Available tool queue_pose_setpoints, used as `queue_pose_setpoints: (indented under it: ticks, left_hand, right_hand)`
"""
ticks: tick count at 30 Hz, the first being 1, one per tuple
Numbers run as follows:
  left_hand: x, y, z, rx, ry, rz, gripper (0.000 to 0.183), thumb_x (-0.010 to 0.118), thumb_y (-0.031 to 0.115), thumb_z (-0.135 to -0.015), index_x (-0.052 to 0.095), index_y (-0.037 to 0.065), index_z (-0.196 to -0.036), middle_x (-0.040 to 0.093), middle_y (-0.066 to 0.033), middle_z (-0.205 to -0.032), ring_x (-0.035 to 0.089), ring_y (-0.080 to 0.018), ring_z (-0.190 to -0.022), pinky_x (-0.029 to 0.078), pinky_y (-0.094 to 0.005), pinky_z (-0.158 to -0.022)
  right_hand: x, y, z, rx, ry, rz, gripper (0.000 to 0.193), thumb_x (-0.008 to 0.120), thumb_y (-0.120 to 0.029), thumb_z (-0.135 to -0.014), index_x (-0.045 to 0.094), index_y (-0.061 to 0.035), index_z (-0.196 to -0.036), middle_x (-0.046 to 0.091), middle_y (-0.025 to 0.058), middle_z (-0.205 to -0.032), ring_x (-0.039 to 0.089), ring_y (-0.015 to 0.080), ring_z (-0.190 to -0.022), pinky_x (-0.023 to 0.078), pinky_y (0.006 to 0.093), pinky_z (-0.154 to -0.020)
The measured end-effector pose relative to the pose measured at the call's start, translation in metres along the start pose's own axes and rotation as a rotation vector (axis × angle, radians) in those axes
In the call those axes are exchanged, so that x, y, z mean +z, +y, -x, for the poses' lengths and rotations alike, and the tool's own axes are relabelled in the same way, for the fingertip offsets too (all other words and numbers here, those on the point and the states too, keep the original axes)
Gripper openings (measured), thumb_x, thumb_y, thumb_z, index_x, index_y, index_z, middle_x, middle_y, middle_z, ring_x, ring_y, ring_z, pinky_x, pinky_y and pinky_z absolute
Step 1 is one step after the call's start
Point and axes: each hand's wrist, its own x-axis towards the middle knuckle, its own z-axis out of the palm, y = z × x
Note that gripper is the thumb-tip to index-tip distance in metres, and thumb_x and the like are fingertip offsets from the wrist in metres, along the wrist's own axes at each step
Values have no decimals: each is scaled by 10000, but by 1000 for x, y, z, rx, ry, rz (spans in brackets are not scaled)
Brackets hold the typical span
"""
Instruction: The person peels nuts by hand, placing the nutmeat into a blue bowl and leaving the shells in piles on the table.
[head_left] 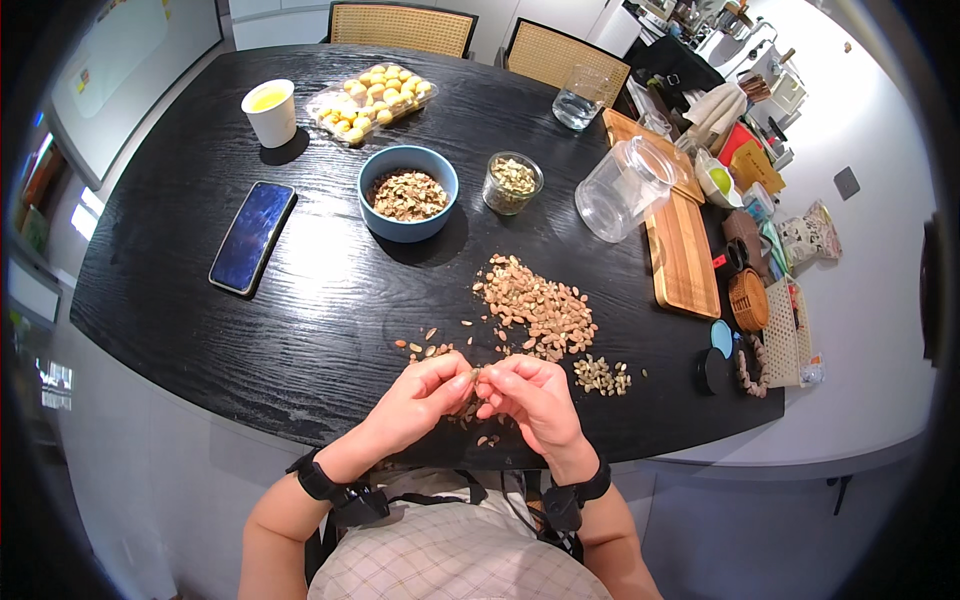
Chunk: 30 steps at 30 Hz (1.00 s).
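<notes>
Close together at the near edge of the table, my left hand and my right hand pinch a small seed between their fingertips. The fingers hide most of it. Just beyond my hands spreads a pile of brown, unshelled seeds. A smaller heap of greenish kernels lies to the right of my right hand. Loose seeds and bits of shell are scattered around and under both hands. Farther off, a blue bowl holds brown shells, and a small glass jar beside it contains greenish kernels.
A phone lies at left on the black table. Behind it are a paper cup and a clear box of yellow balls. A large clear jar, a glass of water and wooden boards stand at right.
</notes>
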Motion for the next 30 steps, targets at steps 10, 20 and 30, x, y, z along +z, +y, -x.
queue_pose_setpoints:
  ticks: [10, 20, 30]
  left_hand:
    - [-2, 2, -1, 15, 16, -382, 212, 502, 114, -957, 511, 21, -766, 469, 30, -686, 411, -55, -645, 351, -222, -587]
    - [-2, 2, -1, 143, 110, -593, 161, 541, 66, -915, 525, -17, -778, 482, -24, -658, 431, -87, -620, 368, -247, -569]
    - [4, 6, 1, 189, 142, -651, 76, 555, 40, -889, 544, -14, -838, 523, -73, -704, 476, -145, -620, 387, -286, -573]
  right_hand:
    - [3, 6, -1, 3, 25, 112, 131, 568, -91, -928, 609, 31, -950, 627, 60, -832, 616, 101, -688, 579, 276, -660]
    - [5, 0, -2, -86, 91, 286, 66, 610, -4, -878, 641, 33, -923, 633, 55, -858, 597, 90, -708, 515, 227, -648]
    - [2, 3, 0, -241, 74, 617, 52, 660, -9, -841, 642, 35, -864, 605, 28, -864, 553, 61, -767, 452, 200, -659]
